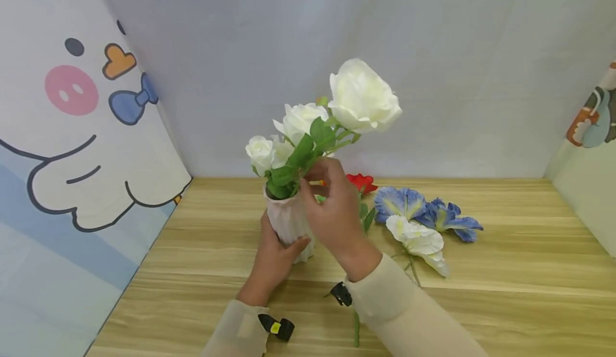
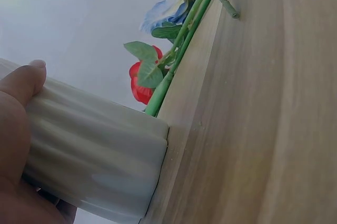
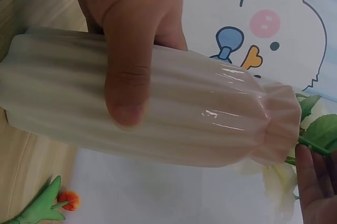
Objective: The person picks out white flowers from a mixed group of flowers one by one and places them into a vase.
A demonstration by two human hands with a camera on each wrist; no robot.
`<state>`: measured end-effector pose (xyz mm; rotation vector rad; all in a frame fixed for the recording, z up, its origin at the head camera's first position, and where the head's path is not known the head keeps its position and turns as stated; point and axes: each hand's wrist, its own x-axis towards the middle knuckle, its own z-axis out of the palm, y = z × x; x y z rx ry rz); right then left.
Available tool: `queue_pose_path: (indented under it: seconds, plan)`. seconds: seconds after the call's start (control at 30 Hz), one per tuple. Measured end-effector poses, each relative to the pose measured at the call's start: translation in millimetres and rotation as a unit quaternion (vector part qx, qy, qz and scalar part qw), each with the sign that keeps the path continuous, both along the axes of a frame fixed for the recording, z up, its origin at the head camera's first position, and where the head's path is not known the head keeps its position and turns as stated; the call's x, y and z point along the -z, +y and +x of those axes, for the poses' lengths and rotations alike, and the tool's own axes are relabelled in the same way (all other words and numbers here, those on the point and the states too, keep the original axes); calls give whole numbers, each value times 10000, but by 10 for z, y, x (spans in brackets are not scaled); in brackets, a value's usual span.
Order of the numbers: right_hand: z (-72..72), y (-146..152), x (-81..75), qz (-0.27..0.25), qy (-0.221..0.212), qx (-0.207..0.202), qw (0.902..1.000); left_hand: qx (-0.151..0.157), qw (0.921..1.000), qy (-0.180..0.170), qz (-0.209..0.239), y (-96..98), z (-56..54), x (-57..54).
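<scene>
A pale ribbed vase (image 1: 291, 223) stands on the wooden table with white artificial roses (image 1: 300, 122) and green leaves at its mouth. My left hand (image 1: 271, 258) grips the vase's side, with the thumb across the front in the right wrist view. Just above the rim, my right hand (image 1: 334, 212) pinches a green stem (image 3: 316, 148) between thumb and fingers. The largest rose (image 1: 363, 98) leans up and to the right above that hand. How deep the stems reach inside the vase is hidden.
Right of the vase lie a red flower (image 1: 362, 183), blue flowers (image 1: 399, 204) and a white flower (image 1: 418, 242), their stems on the table. An orange bloom (image 3: 69, 200) shows in the right wrist view. Pale curtains and a cartoon-printed panel (image 1: 72, 159) border the table.
</scene>
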<state>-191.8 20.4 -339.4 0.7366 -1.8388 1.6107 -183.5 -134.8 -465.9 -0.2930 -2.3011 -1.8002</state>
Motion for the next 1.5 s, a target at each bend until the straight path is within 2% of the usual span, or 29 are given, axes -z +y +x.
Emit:
queue_pose_path:
  seconds: [0.17,0.27,0.43,0.5,0.57,0.67,0.77,0.87,0.97,1.1,1.23,1.4,1.5]
  plan:
    - [-20,-28,40,256,-127,46,9996,30,10000,60,20,0,-7,10]
    - [-23,-28,56,552,-195,305,9978,-1,10000,47,6,-3,-12,15]
    - [2,-25,66,968,-727,466,9915,-24,10000,-14,-8,-8,-9,18]
    - [8,-21,74,966,-892,422,9904,-7,10000,5,-17,-7,-6,17]
    - [16,-5,85,739,-985,379,9917,43,10000,57,-37,1,-4,17]
    - [32,28,110,180,-811,513,9952,68,9999,114,-101,9,-4,19]
    - [43,53,106,-367,-286,717,9963,28,9998,120,-157,12,-11,23]
    - [45,47,54,-548,230,829,9948,-39,9998,108,-145,9,-14,26]
    - [43,15,-21,-612,352,796,9943,-56,9998,128,-130,5,-16,26]
    - [52,-42,-100,-641,25,886,9940,-47,9998,131,-150,6,-17,22]
    - [60,-87,-139,-510,-598,1140,9904,-68,9997,78,-207,7,-23,24]
    - [24,-132,-81,-268,-1218,1089,9862,-71,9999,30,-144,11,-24,31]
    - [0,-158,-13,-126,-1282,946,9871,-82,9999,3,-95,10,-11,22]
